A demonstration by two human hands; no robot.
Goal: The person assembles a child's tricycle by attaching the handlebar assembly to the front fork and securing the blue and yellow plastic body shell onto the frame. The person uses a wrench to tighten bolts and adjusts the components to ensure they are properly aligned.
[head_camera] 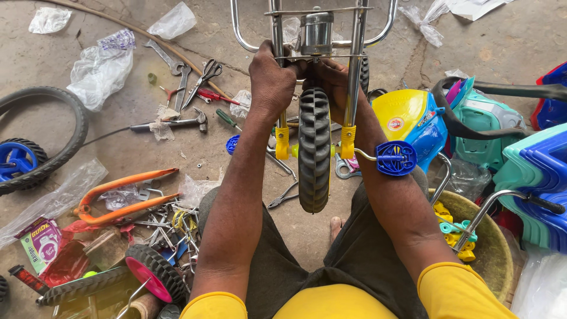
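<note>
Hands at top centre: left hand clamped on chrome fork leg, right hand gripping beside black ribbed tyre. Wheel-fitting step, judging by the hold; next calls for steadying the fork.

We see a bare, cracked concrete floor in even daylight, littered with crumpled plastic bags and scattered hand tools.

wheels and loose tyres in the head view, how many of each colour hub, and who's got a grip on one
Black wheel, yellow fittings, between the left hand and right hand: 1
Blue-hub wheel: 1
Pink-hub wheel: 1
Loose black tyre: 1
Total: 4
</note>
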